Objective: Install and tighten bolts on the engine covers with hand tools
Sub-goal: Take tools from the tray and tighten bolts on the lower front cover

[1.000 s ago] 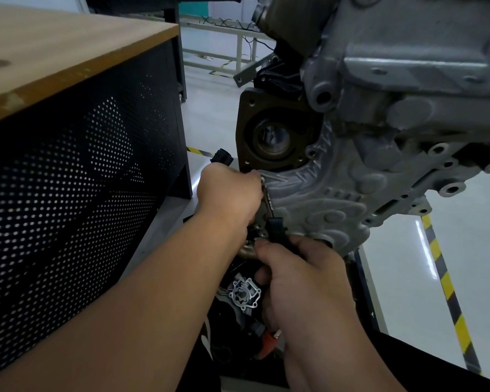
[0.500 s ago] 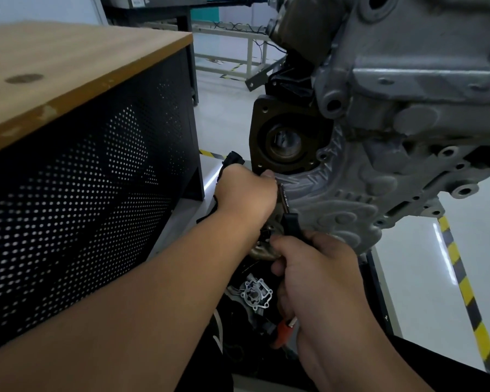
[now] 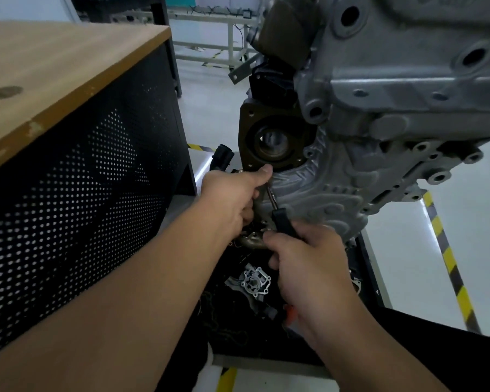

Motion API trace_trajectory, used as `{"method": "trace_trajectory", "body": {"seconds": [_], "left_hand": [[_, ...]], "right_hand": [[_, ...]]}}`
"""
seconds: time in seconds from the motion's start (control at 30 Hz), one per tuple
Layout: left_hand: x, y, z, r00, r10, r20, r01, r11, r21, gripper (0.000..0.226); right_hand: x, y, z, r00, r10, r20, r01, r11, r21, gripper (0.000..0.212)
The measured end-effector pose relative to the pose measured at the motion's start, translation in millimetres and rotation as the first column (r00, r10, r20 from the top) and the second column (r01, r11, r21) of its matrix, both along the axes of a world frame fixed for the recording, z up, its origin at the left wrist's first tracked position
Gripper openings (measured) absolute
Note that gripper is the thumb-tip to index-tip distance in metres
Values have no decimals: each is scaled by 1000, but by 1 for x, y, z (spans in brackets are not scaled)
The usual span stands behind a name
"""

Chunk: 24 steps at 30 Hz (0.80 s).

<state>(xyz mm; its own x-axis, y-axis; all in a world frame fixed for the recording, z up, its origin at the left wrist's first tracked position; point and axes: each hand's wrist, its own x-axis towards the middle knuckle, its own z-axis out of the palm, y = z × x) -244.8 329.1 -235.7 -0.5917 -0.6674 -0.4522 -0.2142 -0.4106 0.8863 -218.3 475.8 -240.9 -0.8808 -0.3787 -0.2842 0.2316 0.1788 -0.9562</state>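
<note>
Right hand [image 3: 309,267]: clenched around black-handled steel ratchet wrench [image 3: 280,219], frame centre.
Left hand [image 3: 232,199]: grips wrench head against grey cast engine cover [image 3: 323,193].

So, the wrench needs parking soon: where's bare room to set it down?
The wooden benchtop left of the engine shows bare, apart from one round dark mark. The black tray under both hands is crowded: a small cast part, cables, an orange-handled tool. The glossy floor on the right is open.

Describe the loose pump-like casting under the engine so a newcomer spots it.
Start at the grey engine block and drop below both hands into the dark tray. The small silver casting lies there, beside the right hand. It alone is bright metal, with a round centre ringed by bolt ears.
</note>
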Motion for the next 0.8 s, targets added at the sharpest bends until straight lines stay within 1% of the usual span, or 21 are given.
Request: {"method": "trace_trajectory", "body": {"seconds": [0.07, 0.1, 0.17, 0.23, 0.3, 0.47, 0.6, 0.67, 0.8], "left_hand": [[1, 0, 4, 999, -31, 8, 31, 999, 21, 30], [1, 1, 5, 999, -36, 9, 36, 999, 24, 27], [0, 3, 5, 1000, -25, 10, 25, 999, 20, 23], [-1, 4, 4, 1000, 2, 2, -2, 999, 32, 18], [-2, 5, 5, 1000, 23, -10, -22, 999, 38, 16], [-2, 7, 4, 1000, 24, -5, -24, 999, 24, 14], [-3, 5, 3, 1000, 27, 0, -27, 999, 32, 20], [-2, 5, 4, 1000, 25, 3, -25, 999, 35, 21], [-1, 6, 5, 1000, 26, 0, -26, 998, 62, 16]], "right_hand": [[0, 3, -2, 984, 40, -174, -20, 993, 112, 14], [1, 4, -1, 958, 74, -278, -25, 984, 177, 15], [1, 4, -1, 877, 146, -458, 2, 952, 307, 10], [2, 4, 1, 804, 208, -556, 42, 914, 403, 4], [3, 5, 2, 769, 224, -598, 71, 901, 428, 6], [5, 6, 6, 744, 210, -634, 106, 900, 422, 13], [-4, 3, 13, 713, 309, -629, 99, 845, 526, 21], [-2, 4, 14, 713, 309, -629, 105, 841, 531, 23], [14, 7, 9, 743, 262, -616, 108, 861, 497, 17]]}}
